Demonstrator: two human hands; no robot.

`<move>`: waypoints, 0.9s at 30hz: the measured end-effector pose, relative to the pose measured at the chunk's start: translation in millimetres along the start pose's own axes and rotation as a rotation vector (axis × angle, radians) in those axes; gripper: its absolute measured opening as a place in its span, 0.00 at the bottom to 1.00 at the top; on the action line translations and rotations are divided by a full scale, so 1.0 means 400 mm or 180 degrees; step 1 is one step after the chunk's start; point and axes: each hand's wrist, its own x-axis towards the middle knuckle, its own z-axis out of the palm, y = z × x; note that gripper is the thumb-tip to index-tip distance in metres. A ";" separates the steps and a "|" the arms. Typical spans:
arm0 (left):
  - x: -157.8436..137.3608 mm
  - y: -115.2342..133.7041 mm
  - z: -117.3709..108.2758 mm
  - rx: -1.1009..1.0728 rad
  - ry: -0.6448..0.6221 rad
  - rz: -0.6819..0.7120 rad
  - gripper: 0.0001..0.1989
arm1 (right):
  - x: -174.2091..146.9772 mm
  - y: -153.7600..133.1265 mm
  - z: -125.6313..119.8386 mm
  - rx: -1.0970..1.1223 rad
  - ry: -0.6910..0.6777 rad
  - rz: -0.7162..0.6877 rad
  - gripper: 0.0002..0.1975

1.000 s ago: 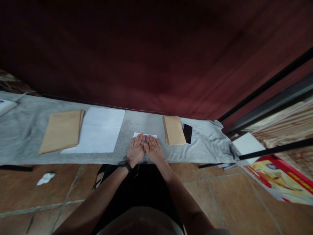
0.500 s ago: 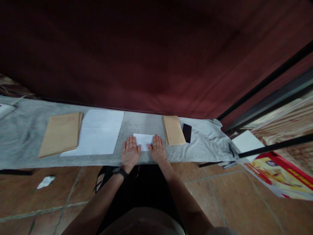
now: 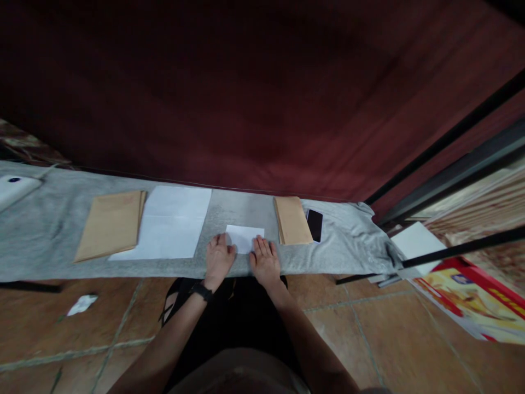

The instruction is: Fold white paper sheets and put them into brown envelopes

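A small white folded sheet of paper [image 3: 245, 236] lies flat on the grey cloth, close to the near edge of the table. My left hand [image 3: 219, 258] is at its left edge, with fingers bent and the thumb against the paper. On the right edge rests my right hand [image 3: 266, 261], palm down, its fingers stretched out over the paper's corner. Left of my hands are large white sheets [image 3: 176, 224], partly covered by a stack of brown envelopes [image 3: 110, 225]. A smaller stack of brown envelopes [image 3: 293, 220] lies to the right.
A dark-screened phone [image 3: 315, 225] lies beside the right-hand envelopes. A white device [image 3: 16, 189] sits at the far left of the cloth-covered table [image 3: 49, 235]. Dark red fabric [image 3: 246, 109] hangs behind. Black bars [image 3: 459, 247] and a red-yellow box [image 3: 471, 295] are at the right.
Both hands have drawn slightly back toward me, uncovering more of the folded paper. The left fingers have gone from stretched flat to bent. The view has shifted slightly.
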 end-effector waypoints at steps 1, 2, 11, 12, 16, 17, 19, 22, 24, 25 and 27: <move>0.012 -0.002 0.001 -0.0293 -0.0008 -0.0096 0.24 | -0.002 -0.001 0.000 0.0008 -0.0016 0.0010 0.26; 0.024 -0.006 0.003 -0.0688 -0.0026 -0.0268 0.24 | -0.004 -0.001 0.000 0.0009 -0.0026 0.0022 0.26; 0.033 0.014 -0.001 -0.2899 -0.0162 -0.1196 0.26 | 0.004 -0.008 -0.027 0.0195 0.0014 -0.0024 0.30; 0.028 0.029 -0.014 -0.3079 -0.0169 -0.1142 0.25 | 0.012 -0.012 -0.035 0.0290 0.0014 0.0028 0.27; 0.019 0.089 -0.077 -0.3877 -0.0346 -0.0954 0.26 | 0.061 -0.042 -0.074 0.1247 0.0145 0.0527 0.22; 0.018 0.098 -0.088 -0.4065 -0.0388 -0.0972 0.27 | 0.075 -0.053 -0.083 0.1706 0.0236 0.0715 0.21; 0.014 0.107 -0.098 -0.4242 -0.0386 -0.1162 0.27 | 0.097 -0.079 -0.093 0.2813 0.0401 0.1154 0.19; -0.003 0.097 -0.077 -0.4140 -0.0504 -0.1541 0.26 | 0.111 -0.117 -0.090 0.4326 0.0508 0.1785 0.19; -0.018 0.085 -0.051 -0.4253 -0.0750 -0.1615 0.28 | 0.107 -0.135 -0.080 0.4929 0.0548 0.2028 0.18; -0.025 0.079 -0.038 -0.4325 -0.0820 -0.1626 0.28 | 0.102 -0.140 -0.074 0.5110 0.0576 0.2107 0.18; -0.033 0.068 -0.019 -0.4338 -0.0801 -0.1658 0.29 | 0.091 -0.141 -0.067 0.5273 0.0613 0.2251 0.17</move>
